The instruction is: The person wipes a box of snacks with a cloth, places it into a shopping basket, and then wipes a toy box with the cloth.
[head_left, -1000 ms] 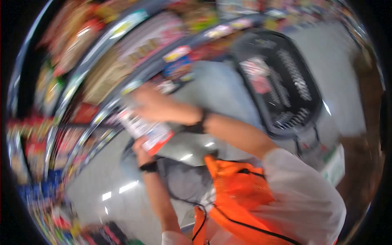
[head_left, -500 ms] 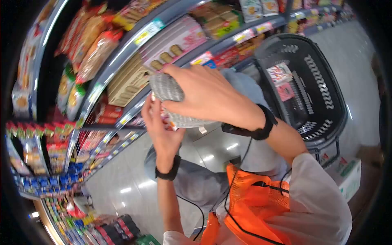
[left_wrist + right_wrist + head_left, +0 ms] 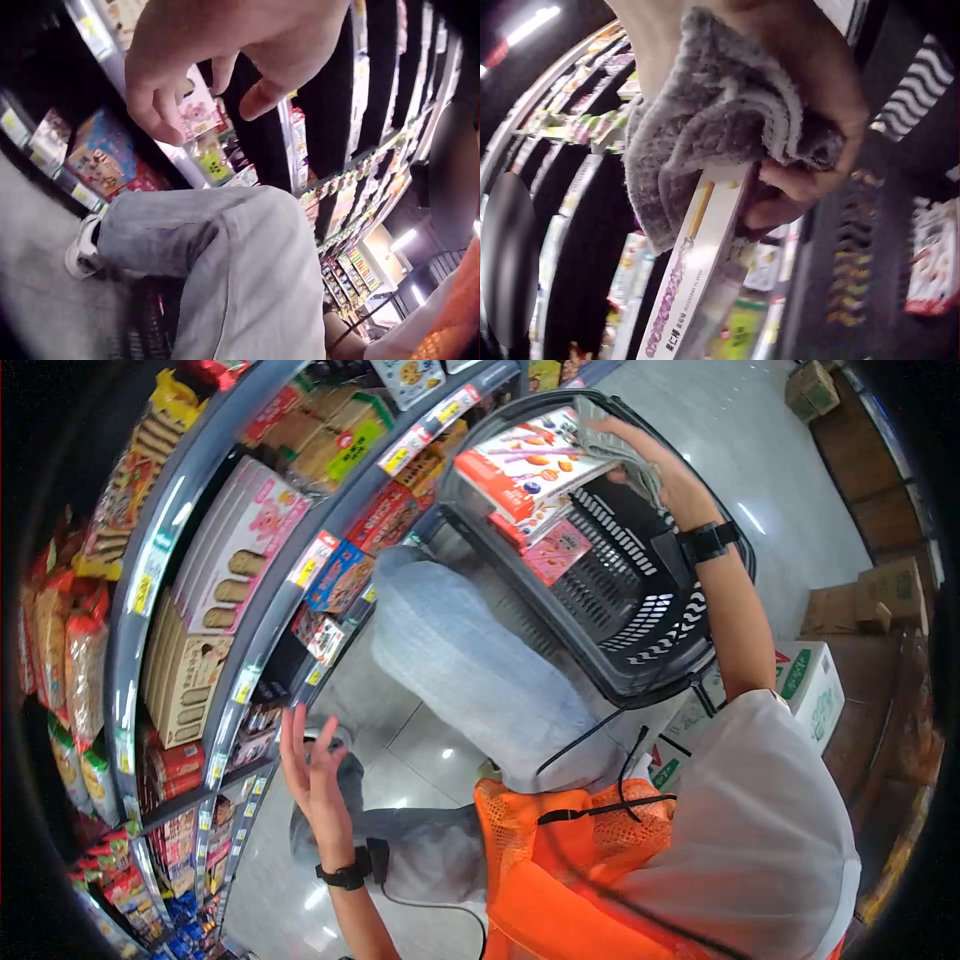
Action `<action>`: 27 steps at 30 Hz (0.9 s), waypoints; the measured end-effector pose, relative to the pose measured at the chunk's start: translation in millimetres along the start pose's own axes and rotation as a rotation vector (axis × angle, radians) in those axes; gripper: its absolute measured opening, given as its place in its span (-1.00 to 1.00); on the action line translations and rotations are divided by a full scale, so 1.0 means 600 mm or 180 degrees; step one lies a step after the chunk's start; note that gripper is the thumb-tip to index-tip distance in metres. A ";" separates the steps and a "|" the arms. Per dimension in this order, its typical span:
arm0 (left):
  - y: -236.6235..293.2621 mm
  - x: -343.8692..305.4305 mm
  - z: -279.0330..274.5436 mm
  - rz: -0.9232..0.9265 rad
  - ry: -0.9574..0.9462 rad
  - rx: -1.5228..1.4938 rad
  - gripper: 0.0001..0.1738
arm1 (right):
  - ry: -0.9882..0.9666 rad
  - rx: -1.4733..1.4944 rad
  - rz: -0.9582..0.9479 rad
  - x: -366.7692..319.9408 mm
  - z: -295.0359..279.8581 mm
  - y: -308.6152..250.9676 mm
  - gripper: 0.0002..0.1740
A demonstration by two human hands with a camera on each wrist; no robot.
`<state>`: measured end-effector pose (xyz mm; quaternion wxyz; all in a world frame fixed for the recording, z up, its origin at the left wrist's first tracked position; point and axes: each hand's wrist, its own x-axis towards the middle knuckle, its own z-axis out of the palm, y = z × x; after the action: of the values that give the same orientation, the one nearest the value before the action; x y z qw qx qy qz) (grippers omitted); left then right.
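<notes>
My right hand (image 3: pixel 665 475) grips a grey cloth (image 3: pixel 640 470) and, through it, one end of a white and red snack box (image 3: pixel 530 460) printed with fruit and nuts. The box is over the near left part of the black shopping basket (image 3: pixel 735 650). In the right wrist view the cloth (image 3: pixel 720 120) wraps around the end of the box (image 3: pixel 694 277), which shows edge-on. A pink pack (image 3: pixel 558 552) lies inside the basket, below the box. Away to the left, my left hand (image 3: pixel 318 785) holds nothing, its fingers spread near the lower shelves.
Store shelves with packaged snacks (image 3: pixel 245 550) run along the left. My bent knee (image 3: pixel 470 650) is between them and the basket. A white and green carton (image 3: pixel 815 695) stands behind my right arm, with brown cartons (image 3: pixel 880 600) farther right.
The box and cloth have moved right, from in front of the shelves to over the basket, in my right hand. My left hand has let go of the box and drawn back lower left.
</notes>
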<state>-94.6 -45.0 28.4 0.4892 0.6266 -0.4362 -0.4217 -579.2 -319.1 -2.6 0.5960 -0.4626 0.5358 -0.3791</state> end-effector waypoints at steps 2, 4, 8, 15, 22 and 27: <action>-0.029 -0.007 -0.006 -0.0500 0.0009 -0.0219 -0.21 | 0.0261 -0.0011 0.0282 0.000 -0.059 0.060 -0.54; -0.052 -0.021 -0.011 -0.0851 0.0037 -0.0240 -0.27 | 0.0276 -0.0225 0.0596 -0.006 -0.088 0.116 -0.53; -0.080 -0.043 -0.013 -0.1399 -0.0007 -0.0368 -0.28 | 0.0088 -0.0474 0.1312 0.041 -0.121 0.259 -0.50; -0.049 -0.056 0.006 -0.1837 -0.0683 -0.1095 -0.18 | 0.1433 -0.1532 0.1396 0.120 -0.059 0.460 -0.11; -0.035 -0.032 0.024 -0.1788 -0.1101 -0.0909 -0.25 | 0.0936 -0.1110 0.1266 0.139 -0.066 0.541 -0.08; -0.053 -0.013 0.021 -0.1743 -0.1227 -0.0802 -0.44 | 0.0962 -0.1988 0.0942 0.168 -0.088 0.541 -0.23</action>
<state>-104.5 -36.4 -3.8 0.3402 0.5640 -0.2809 -0.6981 -631.6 -329.6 -342.1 0.3887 -0.4784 0.7686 -0.1712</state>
